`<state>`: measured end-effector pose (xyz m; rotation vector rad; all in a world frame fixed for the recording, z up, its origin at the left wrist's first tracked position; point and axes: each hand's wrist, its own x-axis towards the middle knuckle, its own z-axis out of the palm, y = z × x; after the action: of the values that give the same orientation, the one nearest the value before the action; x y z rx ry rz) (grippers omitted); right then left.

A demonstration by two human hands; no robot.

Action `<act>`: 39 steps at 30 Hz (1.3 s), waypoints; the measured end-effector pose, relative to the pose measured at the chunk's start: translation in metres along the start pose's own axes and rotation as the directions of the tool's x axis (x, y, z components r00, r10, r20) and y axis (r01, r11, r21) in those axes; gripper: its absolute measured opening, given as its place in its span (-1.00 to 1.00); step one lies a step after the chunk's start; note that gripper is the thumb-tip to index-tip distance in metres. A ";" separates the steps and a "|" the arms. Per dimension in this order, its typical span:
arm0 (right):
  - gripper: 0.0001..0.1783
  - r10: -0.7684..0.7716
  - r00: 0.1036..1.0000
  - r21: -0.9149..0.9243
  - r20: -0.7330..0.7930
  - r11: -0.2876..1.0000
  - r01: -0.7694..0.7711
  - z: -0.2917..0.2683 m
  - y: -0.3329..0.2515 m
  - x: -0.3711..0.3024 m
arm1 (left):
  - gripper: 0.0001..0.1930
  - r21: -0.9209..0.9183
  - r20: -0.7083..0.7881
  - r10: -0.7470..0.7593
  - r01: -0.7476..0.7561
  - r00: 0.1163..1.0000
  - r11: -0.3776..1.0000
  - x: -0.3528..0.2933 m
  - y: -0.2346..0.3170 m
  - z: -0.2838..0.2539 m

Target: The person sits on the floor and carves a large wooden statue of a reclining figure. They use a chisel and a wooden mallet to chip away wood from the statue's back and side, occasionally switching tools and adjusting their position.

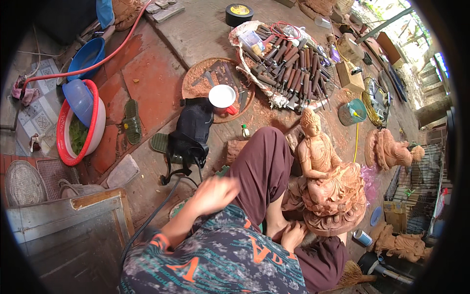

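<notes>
A carved wooden seated Buddha statue [320, 166] stands upright between my legs, right of the middle, on its carved round base. My right hand [293, 235] rests low beside that base and my bare foot [276, 223], fingers loosely stretched toward the wood. I see nothing in it, though its underside is hidden. Over my left thigh, my left hand [215, 193] is smeared by motion, so its fingers cannot be made out. A black bag [192, 125] with straps lies just beyond it. A small bottle [245, 131] with a white cap stands past my knee.
Several wood-handled carving tools [301, 71] lie heaped on a cloth ahead. A round tray [196, 83] holds a white-topped red cup [222, 96]. Another carving [391, 149] lies at right, near a clear tub [351, 112]. Basins [100, 117] and a slipper [131, 122] are left. A black cable [156, 210] runs beside me.
</notes>
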<state>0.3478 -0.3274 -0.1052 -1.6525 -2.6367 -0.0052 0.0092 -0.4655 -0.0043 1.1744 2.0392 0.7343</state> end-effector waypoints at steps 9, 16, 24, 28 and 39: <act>-0.80 0.227 0.973 0.281 0.038 0.932 -0.228 0.021 -0.005 -0.003 | -0.74 -0.057 -0.976 -0.204 -0.995 0.072 -0.078 0.151 0.068 -0.240; -0.84 0.217 0.975 0.490 -0.056 0.856 -0.162 0.012 -0.008 -0.018 | -0.85 0.077 -0.903 0.314 -0.608 0.294 0.790 0.131 -0.020 -0.311; -0.86 0.198 0.971 0.603 0.136 0.761 -0.240 -0.011 -0.019 -0.007 | 0.29 0.277 -0.273 -0.597 0.656 0.754 0.702 0.095 -0.151 -0.080; -0.86 0.032 0.994 0.664 0.101 0.742 -0.091 -0.029 -0.043 -0.008 | 0.39 0.253 -0.213 -0.712 0.741 0.670 0.622 0.124 -0.152 -0.068; -0.80 -0.365 0.928 0.833 0.074 0.535 0.144 -0.070 -0.104 0.037 | 0.35 0.179 -0.278 -0.797 0.844 0.536 0.505 0.149 -0.158 -0.053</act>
<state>0.2401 -0.3406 -0.0333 -0.9456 -2.3363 1.2880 -0.1686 -0.4093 -0.1275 0.1170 2.5472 0.0158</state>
